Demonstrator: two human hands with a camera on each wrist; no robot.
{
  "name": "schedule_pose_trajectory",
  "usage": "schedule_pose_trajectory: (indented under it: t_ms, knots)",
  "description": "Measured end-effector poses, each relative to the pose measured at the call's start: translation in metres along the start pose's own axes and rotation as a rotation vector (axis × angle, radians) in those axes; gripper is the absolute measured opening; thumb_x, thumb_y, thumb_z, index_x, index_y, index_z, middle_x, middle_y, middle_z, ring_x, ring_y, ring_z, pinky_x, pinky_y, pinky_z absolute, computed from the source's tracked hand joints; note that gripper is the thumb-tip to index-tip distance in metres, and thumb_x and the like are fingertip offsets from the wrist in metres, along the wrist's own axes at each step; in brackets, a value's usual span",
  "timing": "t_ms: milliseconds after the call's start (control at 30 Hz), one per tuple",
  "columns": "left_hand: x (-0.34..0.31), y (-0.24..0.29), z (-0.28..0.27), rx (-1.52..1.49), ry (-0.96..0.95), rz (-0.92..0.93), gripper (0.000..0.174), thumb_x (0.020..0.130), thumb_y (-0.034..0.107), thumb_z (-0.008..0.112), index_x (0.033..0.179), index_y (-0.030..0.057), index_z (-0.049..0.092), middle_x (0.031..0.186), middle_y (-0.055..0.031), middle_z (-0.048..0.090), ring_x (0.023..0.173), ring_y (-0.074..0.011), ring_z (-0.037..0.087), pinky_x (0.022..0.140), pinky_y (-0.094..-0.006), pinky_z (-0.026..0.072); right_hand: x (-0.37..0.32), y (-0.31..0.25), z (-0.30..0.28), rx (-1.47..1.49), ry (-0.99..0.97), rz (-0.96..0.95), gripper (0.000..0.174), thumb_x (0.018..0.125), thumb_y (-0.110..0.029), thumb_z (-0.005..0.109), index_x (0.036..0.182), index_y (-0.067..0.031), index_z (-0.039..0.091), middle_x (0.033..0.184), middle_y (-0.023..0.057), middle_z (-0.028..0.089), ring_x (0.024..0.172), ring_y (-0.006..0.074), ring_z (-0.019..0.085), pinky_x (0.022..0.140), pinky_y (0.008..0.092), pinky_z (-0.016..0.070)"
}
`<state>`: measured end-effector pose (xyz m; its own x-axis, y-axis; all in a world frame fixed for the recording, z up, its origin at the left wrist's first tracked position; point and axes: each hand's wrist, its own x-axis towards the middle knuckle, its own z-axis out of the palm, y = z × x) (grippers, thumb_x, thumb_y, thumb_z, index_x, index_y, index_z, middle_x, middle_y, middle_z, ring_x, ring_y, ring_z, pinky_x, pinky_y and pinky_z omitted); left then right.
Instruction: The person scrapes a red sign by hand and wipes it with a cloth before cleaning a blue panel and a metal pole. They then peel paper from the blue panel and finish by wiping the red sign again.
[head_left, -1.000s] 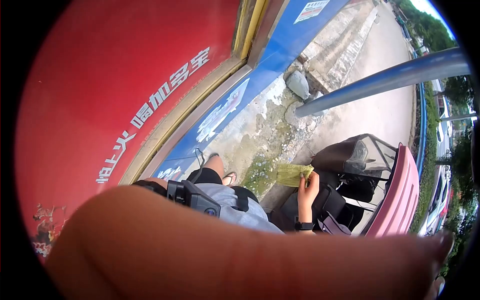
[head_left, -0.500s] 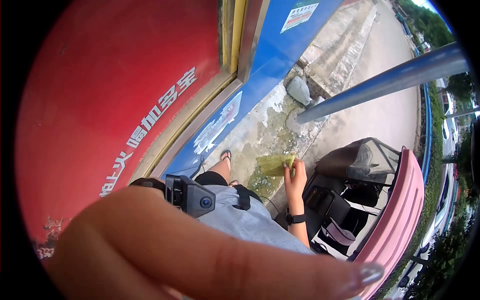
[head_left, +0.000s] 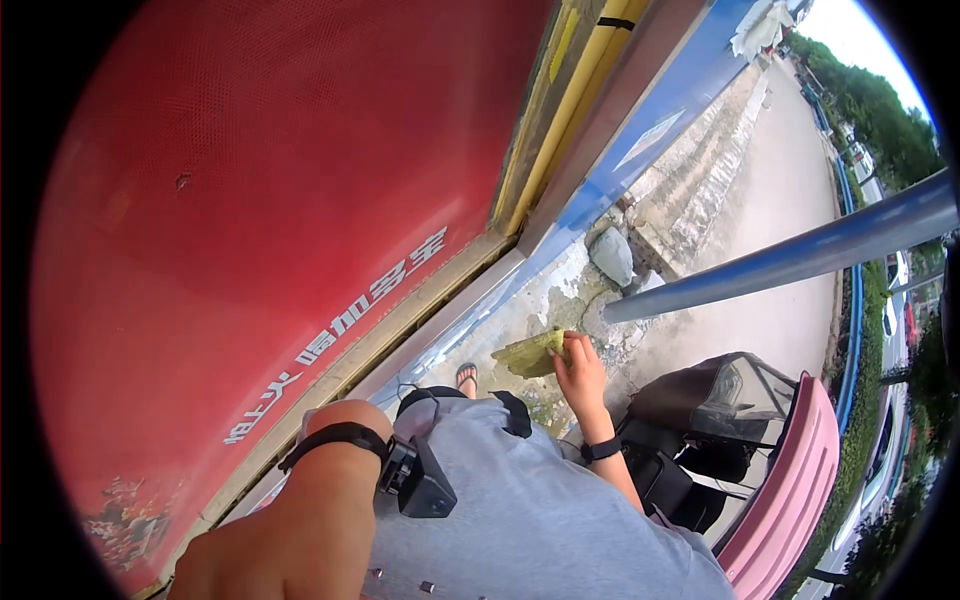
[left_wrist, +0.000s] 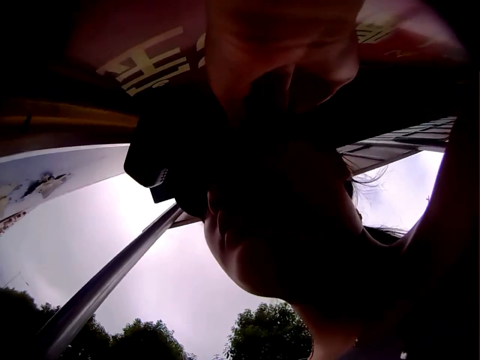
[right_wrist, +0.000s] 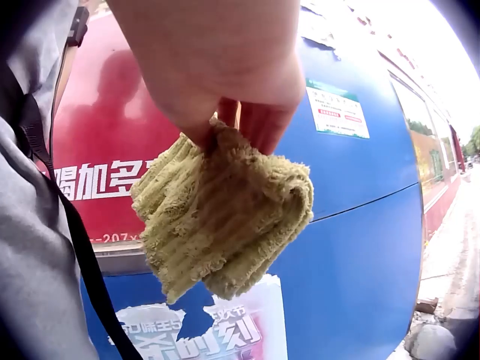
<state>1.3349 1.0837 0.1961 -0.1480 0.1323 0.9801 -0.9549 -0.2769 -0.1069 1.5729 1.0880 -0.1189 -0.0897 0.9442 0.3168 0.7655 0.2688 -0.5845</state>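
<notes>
In the head view my right hand, a dark band round its wrist, grips a folded yellow-green cloth at one end. The right wrist view shows the thick, ribbed cloth hanging in folds below the curled fingers. My left hand is very close to the head camera at the lower left, its fingers outside the frame. A small camera is strapped to the left wrist. In the left wrist view the left hand is dark at the top, near a person's shadowed head; I cannot tell how its fingers lie.
A red panel with white lettering fills the left side, with a blue panel adjoining it. A metal pole slants in from the right. A pink-topped vehicle stands at right. Stones lie by the wall.
The left fingers that crossed close before the head camera have drawn back to the lower left, uncovering the shirt. The right hand has moved the cloth leftward, towards the panels.
</notes>
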Motion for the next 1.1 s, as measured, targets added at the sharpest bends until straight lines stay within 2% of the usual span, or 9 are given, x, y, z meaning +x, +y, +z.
schedule_pose_trajectory:
  t_ms: [200,267,333,400,500,600,767,933,1100]
  knots:
    - [-0.031,0.032,-0.042,0.144,-0.254,0.033,0.028,0.092,0.014,0.053,0.11,-0.0055,0.06,0.113,-0.009,0.063,0.11,-0.0174,0.056,0.09,-0.0245,0.0472,0.042,-0.007,0.011,0.082,0.052,-0.04,0.024,0.074,-0.005,0.064,0.094,-0.0038,0.051,0.097,0.0116,0.057,0.082,0.0329,0.058,0.068,0.0375,0.0477]
    - [-0.043,0.024,-0.05,0.105,-0.178,0.029,0.02,0.084,0.004,0.056,0.102,0.0074,0.065,0.104,-0.0082,0.065,0.103,-0.019,0.059,0.086,-0.0346,0.0492,0.05,-0.01,0.01,0.067,-0.006,0.026,0.024,0.075,-0.006,0.065,0.095,-0.0037,0.051,0.091,0.0121,0.058,0.079,0.0322,0.059,0.067,0.0368,0.0475]
    - [-0.056,0.031,-0.07,0.109,-0.235,-0.236,0.021,0.086,0.008,0.054,0.104,0.0077,0.064,0.105,-0.006,0.065,0.098,-0.016,0.06,0.086,-0.0344,0.0495,0.064,-0.019,0.005,0.189,0.036,0.11,0.023,0.076,-0.007,0.064,0.095,-0.0036,0.051,0.087,0.0123,0.058,0.076,0.0311,0.059,0.065,0.0361,0.0473]
    - [-0.08,0.04,-0.085,0.362,-0.143,-0.654,0.014,0.086,0.015,0.055,0.083,0.0072,0.066,0.089,-0.0098,0.067,0.082,-0.0204,0.064,0.074,-0.0314,0.0493,0.081,-0.032,-0.002,0.313,0.09,0.147,0.023,0.078,-0.008,0.065,0.095,-0.0031,0.051,0.083,0.0127,0.058,0.072,0.0281,0.06,0.063,0.0338,0.0469]
    - [-0.101,0.001,-0.089,1.245,0.0,-1.039,0.027,0.07,0.002,0.056,0.096,-0.0011,0.063,0.099,-0.0175,0.063,0.086,-0.0304,0.062,0.076,-0.0363,0.0503,0.116,-0.048,-0.019,0.407,0.164,0.034,0.026,0.075,-0.003,0.066,0.096,-0.0016,0.05,0.084,0.0129,0.059,0.077,0.025,0.062,0.066,0.0311,0.0481]
    - [-0.134,-0.031,-0.106,1.723,-0.094,-0.94,0.041,0.072,0.007,0.058,0.112,0.0032,0.059,0.126,-0.0212,0.048,0.109,-0.0367,0.051,0.092,-0.0443,0.0416,0.15,-0.068,-0.037,0.531,0.307,-0.156,0.033,0.077,0.004,0.063,0.106,-0.0003,0.047,0.091,0.0106,0.058,0.08,0.0168,0.06,0.071,0.0277,0.0477]
    - [-0.147,-0.06,-0.117,1.883,-0.326,-0.791,0.05,0.074,0.014,0.06,0.123,0.007,0.053,0.135,-0.0286,0.035,0.122,-0.044,0.038,0.099,-0.0515,0.0339,0.188,-0.073,-0.063,0.638,0.577,-0.355,0.054,0.084,0.006,0.053,0.129,-0.0047,0.026,0.109,0.0155,0.052,0.095,0.0206,0.055,0.084,0.0316,0.0434]
    - [-0.143,-0.093,-0.135,1.895,-0.405,-0.722,0.049,0.075,0.02,0.061,0.122,0.009,0.056,0.134,-0.0278,0.037,0.122,-0.0428,0.04,0.1,-0.054,0.0329,0.239,-0.062,-0.086,1.016,0.75,-0.177,0.039,0.086,0.007,0.049,0.122,-0.0047,0.039,0.106,0.0098,0.047,0.09,0.0145,0.05,0.075,0.0261,0.0428]
    - [-0.155,-0.122,-0.156,2.087,-0.354,-0.732,0.057,0.077,0.023,0.06,0.127,-0.0017,0.046,0.135,-0.0326,0.032,0.123,-0.0466,0.036,0.099,-0.0565,0.0323,0.254,-0.038,-0.086,0.418,0.655,-0.493,0.041,0.064,0.008,0.06,0.103,-0.0053,0.062,0.086,0.011,0.055,0.068,0.0227,0.056,0.055,0.0284,0.0461]
